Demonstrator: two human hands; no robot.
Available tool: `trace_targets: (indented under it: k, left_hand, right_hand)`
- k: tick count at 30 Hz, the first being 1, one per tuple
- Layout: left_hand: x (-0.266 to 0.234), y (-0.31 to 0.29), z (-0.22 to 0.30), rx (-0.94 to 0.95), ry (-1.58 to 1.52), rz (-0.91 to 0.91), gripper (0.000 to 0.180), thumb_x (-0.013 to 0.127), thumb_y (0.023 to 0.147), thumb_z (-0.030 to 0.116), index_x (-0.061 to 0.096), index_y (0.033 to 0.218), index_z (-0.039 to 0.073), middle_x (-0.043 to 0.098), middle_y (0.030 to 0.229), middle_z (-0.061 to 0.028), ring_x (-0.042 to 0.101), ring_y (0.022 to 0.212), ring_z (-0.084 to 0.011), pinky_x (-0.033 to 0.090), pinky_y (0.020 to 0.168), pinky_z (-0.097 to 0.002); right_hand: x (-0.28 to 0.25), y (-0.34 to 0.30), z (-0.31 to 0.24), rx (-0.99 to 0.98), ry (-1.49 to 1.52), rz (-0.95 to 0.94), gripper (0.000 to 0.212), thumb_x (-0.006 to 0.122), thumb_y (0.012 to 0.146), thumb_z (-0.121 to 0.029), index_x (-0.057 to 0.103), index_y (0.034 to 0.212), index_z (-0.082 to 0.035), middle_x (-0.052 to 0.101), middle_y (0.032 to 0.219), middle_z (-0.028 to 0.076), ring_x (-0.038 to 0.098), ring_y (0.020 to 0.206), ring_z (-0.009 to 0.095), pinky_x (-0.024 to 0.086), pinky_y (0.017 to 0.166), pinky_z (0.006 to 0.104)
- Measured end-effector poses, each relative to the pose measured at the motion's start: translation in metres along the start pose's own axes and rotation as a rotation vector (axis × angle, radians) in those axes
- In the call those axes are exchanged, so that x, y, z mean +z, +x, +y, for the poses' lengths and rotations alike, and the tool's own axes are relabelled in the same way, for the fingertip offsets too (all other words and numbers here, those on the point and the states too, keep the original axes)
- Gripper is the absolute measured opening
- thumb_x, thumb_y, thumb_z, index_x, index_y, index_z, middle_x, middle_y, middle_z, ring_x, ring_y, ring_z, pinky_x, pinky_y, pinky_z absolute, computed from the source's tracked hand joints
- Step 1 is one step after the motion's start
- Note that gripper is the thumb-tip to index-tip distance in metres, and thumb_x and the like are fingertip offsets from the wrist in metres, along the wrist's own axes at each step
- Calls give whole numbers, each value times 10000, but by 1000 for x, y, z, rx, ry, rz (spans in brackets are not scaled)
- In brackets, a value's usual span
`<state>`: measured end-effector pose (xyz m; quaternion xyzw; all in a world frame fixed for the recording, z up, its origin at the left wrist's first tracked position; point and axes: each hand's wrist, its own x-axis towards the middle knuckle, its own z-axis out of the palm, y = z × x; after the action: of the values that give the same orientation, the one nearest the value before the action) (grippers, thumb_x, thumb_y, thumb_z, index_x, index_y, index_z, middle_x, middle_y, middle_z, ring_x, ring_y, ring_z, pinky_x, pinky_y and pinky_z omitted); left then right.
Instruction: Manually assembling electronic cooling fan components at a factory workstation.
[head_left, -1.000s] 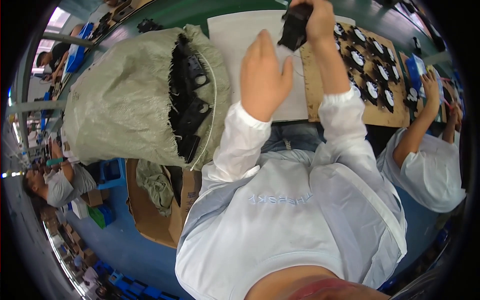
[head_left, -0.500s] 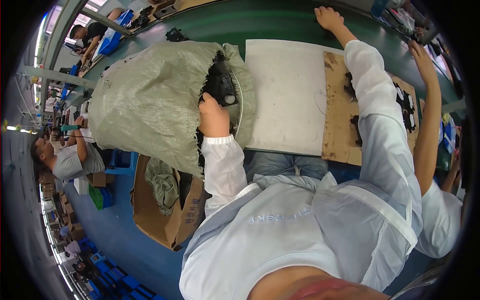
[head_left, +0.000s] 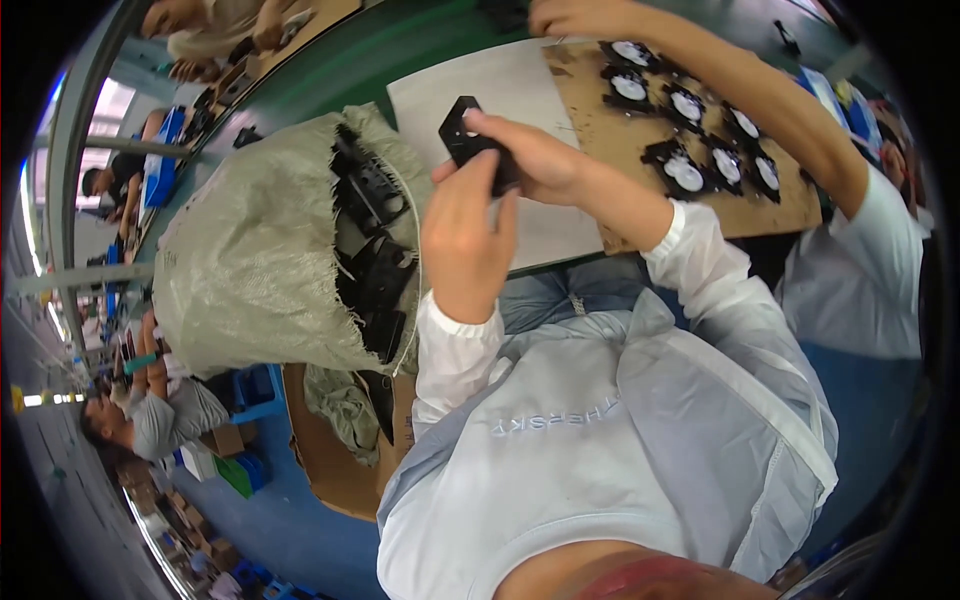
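Over the white sheet (head_left: 430,85), both of my hands are on a black plastic part (head_left: 460,130) with a flat angular end. My right hand (head_left: 545,165) grips it from the right, thumb on its upper face. My left hand (head_left: 462,240) has its fingers closed against the lower part of the piece, hiding some of it. Just to the left, a pale green woven sack (head_left: 250,240) lies with its mouth gaping. Several similar black plastic parts (head_left: 375,195) show inside it.
A brown board (head_left: 590,130) at the right carries several black assemblies with white discs (head_left: 683,172). A co-worker's arm (head_left: 740,80) reaches across above it. Below the sack stands an open cardboard box (head_left: 330,470) with crumpled green sacking. Other people work along the green bench (head_left: 350,60).
My left hand has come out of the sack mouth. My right hand has drawn back from the far bench, and both now hold a black plastic part. More white-disc assemblies show on the board.
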<state>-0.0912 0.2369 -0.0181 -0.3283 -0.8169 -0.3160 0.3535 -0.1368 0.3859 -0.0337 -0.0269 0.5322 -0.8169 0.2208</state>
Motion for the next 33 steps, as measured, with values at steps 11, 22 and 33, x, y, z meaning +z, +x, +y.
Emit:
trace_targets:
  k: [11,22,33]
  left_hand:
    - [116,4,8,-404,-380,-343,206,670,814,198,710,807,-4,699,741,-127,645,646,-320,527,647,-378]
    - [233,30,-45,-475,198,-368,244,657,823,259,738,793,32,688,738,-160,653,657,-348,527,622,-409]
    - [129,65,-37,36,-34,274,213,609,897,214,673,851,16,617,716,-95,547,605,-231,466,636,-306]
  right_hand:
    - [-49,-168,58,-535,517,404,597,383,980,-459,493,1308,28,649,1095,225,638,826,208,524,733,298]
    - [-55,-181,59,-718,605,257,616,391,970,-452,443,1372,12,593,1204,251,626,922,240,517,781,329]
    - [-63,-171,55,-785,411,317,730,487,943,-422,262,1502,-10,514,1331,235,584,1040,280,499,877,390]
